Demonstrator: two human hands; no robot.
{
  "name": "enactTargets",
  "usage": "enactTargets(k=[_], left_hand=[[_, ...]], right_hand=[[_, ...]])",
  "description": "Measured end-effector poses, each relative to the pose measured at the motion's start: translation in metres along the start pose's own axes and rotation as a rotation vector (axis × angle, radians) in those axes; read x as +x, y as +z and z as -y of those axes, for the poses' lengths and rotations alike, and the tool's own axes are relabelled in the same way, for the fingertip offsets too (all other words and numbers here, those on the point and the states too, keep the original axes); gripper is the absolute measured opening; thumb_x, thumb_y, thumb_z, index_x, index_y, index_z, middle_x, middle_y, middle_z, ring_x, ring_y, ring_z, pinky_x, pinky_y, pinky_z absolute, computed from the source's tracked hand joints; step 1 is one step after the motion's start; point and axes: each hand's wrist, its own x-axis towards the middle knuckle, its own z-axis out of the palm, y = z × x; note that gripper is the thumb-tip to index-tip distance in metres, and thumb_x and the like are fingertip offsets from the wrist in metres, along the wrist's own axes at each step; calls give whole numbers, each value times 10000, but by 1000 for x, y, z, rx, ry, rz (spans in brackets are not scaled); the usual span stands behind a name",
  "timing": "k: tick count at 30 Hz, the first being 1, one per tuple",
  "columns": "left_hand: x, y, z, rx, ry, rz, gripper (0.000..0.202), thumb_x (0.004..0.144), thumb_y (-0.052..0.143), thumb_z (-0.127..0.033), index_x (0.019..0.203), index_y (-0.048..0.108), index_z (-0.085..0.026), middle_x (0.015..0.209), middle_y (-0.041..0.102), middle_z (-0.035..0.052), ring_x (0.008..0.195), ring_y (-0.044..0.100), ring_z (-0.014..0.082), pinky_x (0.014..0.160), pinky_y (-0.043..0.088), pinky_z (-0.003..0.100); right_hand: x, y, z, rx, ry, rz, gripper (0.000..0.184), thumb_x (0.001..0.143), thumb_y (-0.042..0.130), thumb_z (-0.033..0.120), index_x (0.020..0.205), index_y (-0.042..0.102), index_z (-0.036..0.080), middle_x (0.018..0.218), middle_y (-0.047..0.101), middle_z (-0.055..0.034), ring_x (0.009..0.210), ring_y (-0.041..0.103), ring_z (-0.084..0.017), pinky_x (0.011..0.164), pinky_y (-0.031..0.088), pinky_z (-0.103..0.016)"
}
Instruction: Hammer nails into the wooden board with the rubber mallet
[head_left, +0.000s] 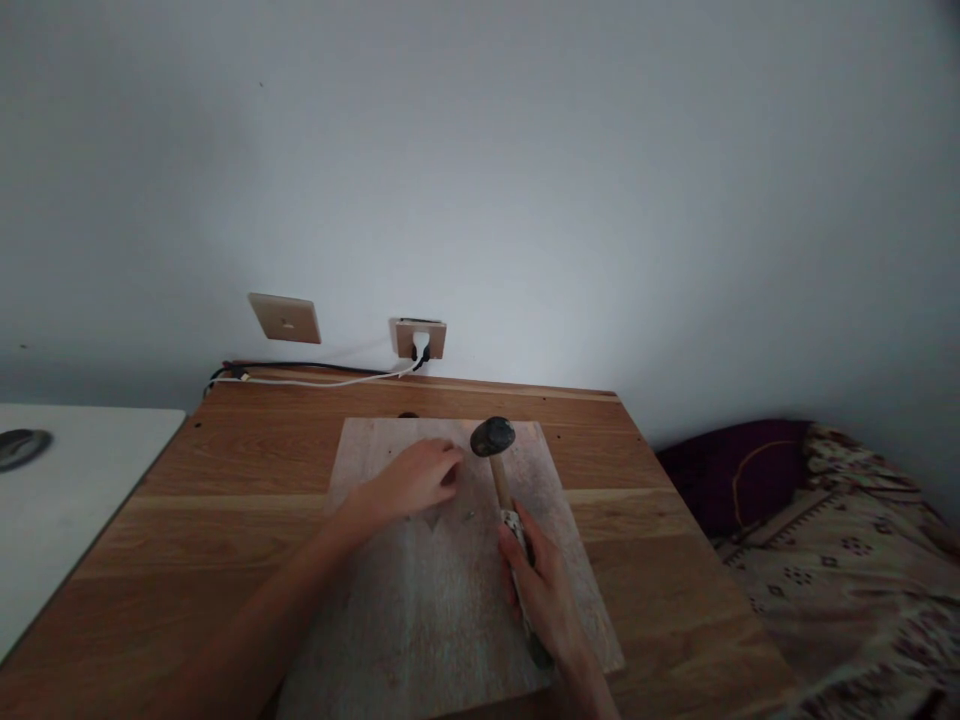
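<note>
My right hand (pixel 541 575) is wrapped round the handle of a mallet (pixel 493 437) with a dark head and a wooden shaft. The mallet's head points away from me, over the far part of a pale, worn board (pixel 420 620). Left of the mallet's head, my left hand (pixel 424 475) is over the board with its fingers curled together. Whatever those fingers may hold is hidden. A small speck (pixel 469 516) shows on the board between my two hands.
The board lies on a wooden table (pixel 660 580) against a wall. White and black cables (pixel 322 380) run along its back edge to a wall socket (pixel 440 340). A white surface (pixel 82 480) stands left; a patterned cloth (pixel 825 560) and a purple cushion (pixel 757 470) lie right.
</note>
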Motion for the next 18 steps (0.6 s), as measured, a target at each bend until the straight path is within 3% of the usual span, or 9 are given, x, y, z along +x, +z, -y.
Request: enactTargets(k=[4,7,18], left_hand=[[-2,-24,23,-13,-100,-58,156,814,606,-68,837,638,-219,817,679,22,788,637,214,733,451,315],[-3,-30,32,-23,-99,-88,160,829,602,-72,849,652,-222,841,692,20,797,638,207,755,453,314],[-2,-4,45,-93,-38,-201,149,927,608,-130,983,721,-210,1008,750,70,967,692,228,916,528,352]], right_hand=[[-2,1,-3,13,-8,-7,736,955,563,745,1368,607,136,519,469,95,378,420,-106,327,363,-191],[-3,3,-7,7,8,-9,791,958,548,760,1420,574,118,508,471,92,376,424,-113,329,367,-198],[-4,3,-12,25,13,-12,854,935,568,782,1451,561,101,484,482,87,360,405,-111,329,347,-201]])
